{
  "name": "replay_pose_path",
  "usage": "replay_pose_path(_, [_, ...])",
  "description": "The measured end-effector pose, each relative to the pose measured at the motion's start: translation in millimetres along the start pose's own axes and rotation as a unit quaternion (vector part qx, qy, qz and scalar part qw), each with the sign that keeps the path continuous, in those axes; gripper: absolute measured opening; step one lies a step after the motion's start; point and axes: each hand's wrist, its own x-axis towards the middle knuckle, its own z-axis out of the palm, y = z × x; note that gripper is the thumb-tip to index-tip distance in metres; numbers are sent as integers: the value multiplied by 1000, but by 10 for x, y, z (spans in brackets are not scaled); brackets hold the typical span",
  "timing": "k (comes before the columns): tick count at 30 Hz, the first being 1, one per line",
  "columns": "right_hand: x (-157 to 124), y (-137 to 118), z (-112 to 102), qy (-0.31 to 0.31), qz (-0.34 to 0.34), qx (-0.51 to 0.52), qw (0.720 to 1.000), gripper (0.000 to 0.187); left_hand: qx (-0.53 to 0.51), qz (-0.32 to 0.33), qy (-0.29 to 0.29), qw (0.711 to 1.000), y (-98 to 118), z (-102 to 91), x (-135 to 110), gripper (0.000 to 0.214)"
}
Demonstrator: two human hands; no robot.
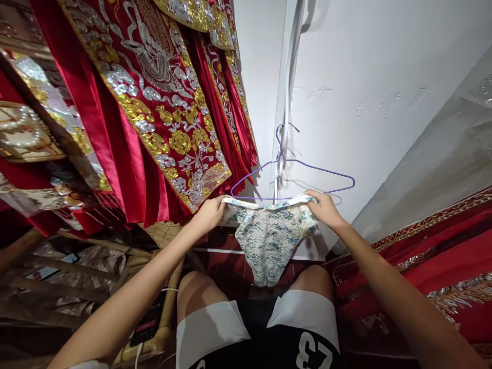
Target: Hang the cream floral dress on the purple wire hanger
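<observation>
A pair of pale briefs [267,243] with a blue-green and yellow print hangs stretched in front of me, narrowing toward the bottom. My left hand [210,212] is closed on one end of the waistband, and my right hand [324,207] pinches the other end. Just behind the waistband is a purple wire hanger [315,166], its hook up by a white vertical pipe [287,77]. The hanger's lower bar runs close along the waistband; whether they touch I cannot tell.
Red embroidered costumes [169,102] with gold and silver sequins hang at the left. More red sequinned cloth [457,266] lies at the right. A bamboo chair [163,318] at lower left holds a phone [148,318] with a white cable. Ahead stands a white wall [357,66].
</observation>
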Motion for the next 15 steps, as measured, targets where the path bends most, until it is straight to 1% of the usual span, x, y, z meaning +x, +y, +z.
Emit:
replay_pose_path(2, [-74, -76, -92, -6, -1, 3, 1000, 24, -30, 10, 28, 999, 62, 17, 45, 47])
replay_pose_path(4, [-130, -156, -134, 0, 6, 7, 1000, 17, -52, 30, 44, 997, 144, 21, 89, 50])
replay_pose_path(8, [-223, -329, -67, -7, 18, 46, 999, 13, -105, 119, 95, 983, 369, -19, 192, 48])
replay_pose_path(11, [-251, -417, -10, -21, 13, 77, 997, 16, -138, 143, 138, 970, 487, -65, 277, 39])
replay_pose_path(13, [-244, -415, -33, -14, 11, 79, 997, 17, -165, 148, 140, 965, 492, -90, 327, 35])
replay_pose_path(14, [-234, -393, -67, 2, 17, 74, 997, 19, -179, 149, 131, 964, 477, -100, 349, 34])
replay_pose_path(15, [-222, -356, -114, 29, 27, 66, 997, 27, -195, 148, 118, 962, 456, -111, 368, 33])
